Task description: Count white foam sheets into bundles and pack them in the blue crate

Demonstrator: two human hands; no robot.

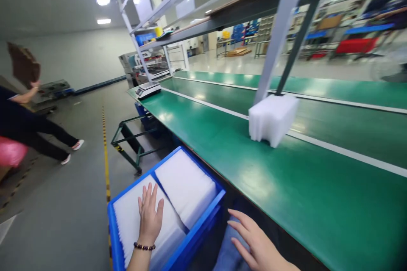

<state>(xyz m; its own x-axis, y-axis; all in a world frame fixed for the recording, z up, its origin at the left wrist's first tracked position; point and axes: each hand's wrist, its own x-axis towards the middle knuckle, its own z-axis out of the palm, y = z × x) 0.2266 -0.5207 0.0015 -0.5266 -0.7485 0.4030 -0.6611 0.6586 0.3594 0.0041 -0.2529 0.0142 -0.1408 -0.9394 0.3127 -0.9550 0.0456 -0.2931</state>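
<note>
Two white stacks (187, 186) were held side by side in a blue crate (199, 222), set just beside the green counter (219, 139). The left hand (149, 218) was extended over one stack, its grip spread, fingers apart; whether the surface was touched could not be told. The right hand (256, 241) was held between crate and counter edge, its grip loose, fingers parted and slightly bent. A white block (273, 116) was placed on the counter, and a scale (148, 89) was set farther along.
</note>
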